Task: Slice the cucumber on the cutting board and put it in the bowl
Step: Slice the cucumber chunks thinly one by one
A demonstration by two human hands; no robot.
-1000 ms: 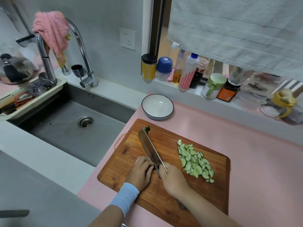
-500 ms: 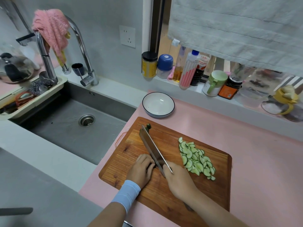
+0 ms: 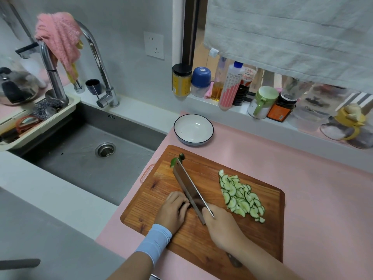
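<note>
Most of the cucumber [image 3: 185,206] behind left hand [image 3: 173,213] and knife [image 3: 188,188]; knife handle [image 3: 234,262] largely under right forearm [image 3: 262,261].

Grey-walled [image 3: 125,27] kitchen corner with a pink desk [image 3: 323,199].
A steel sink [image 3: 80,164] lies at 9 o'clock; its tap [image 3: 99,61] at 11 is draped with a pink cloth [image 3: 58,35]. A white socket [image 3: 153,45] sits at 12. At 1 a grey towel [image 3: 292,35] hangs over the window [image 3: 188,31], above a sill [image 3: 234,113] crowded with bottles [image 3: 230,85].
</note>
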